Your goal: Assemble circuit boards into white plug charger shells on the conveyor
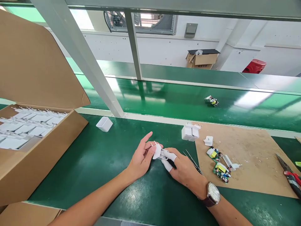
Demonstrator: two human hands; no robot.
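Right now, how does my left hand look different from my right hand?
Your right hand has white covers on its thumb and a finger; your left hand shows none. There's a watch on the right hand's wrist, but none on the left's. Both hands hold the same white plug.

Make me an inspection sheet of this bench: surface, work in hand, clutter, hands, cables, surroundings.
Surface: green bench top, brown board at right.
Work in hand: white adapter, prongs showing.
Clutter: tweezers beside the board; circuit boards and pliers on it; white housing near the carton.
Hands: left hand and right hand both grip the adapter; white finger covers on the right.
Cables: nothing seen on the bench.
Surroundings: open carton of white plugs at left; cardboard box beyond the bench.
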